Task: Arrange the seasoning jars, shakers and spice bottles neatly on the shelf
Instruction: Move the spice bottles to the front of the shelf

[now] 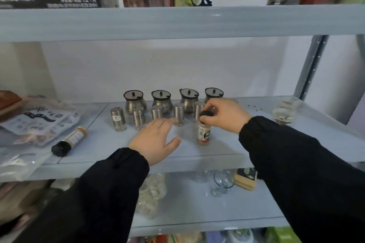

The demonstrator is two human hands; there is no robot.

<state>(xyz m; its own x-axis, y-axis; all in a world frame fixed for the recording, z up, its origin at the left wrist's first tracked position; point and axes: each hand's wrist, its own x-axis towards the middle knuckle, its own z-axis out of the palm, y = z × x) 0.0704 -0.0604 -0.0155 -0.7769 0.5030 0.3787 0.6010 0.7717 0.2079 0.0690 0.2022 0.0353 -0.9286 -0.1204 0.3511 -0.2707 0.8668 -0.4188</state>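
Note:
On the middle shelf (217,154), several round steel seasoning jars (135,101) with black lids stand in a back row. Several steel shakers (118,118) stand in a row just in front of them. My right hand (224,115) grips the black cap of an upright spice bottle (204,134) with a white and red label, which stands on the shelf in front of the shakers. My left hand (156,140) rests flat on the shelf with fingers apart, empty, just before the shakers. Another black-capped spice bottle (69,142) lies on its side at the left.
Flat food packets (37,122) and a clear bag lie at the shelf's left end. A glass object (284,113) stands at the right near the metal upright (310,71). The upper shelf holds bags and a red package. Glassware and sponges sit on the lower shelf.

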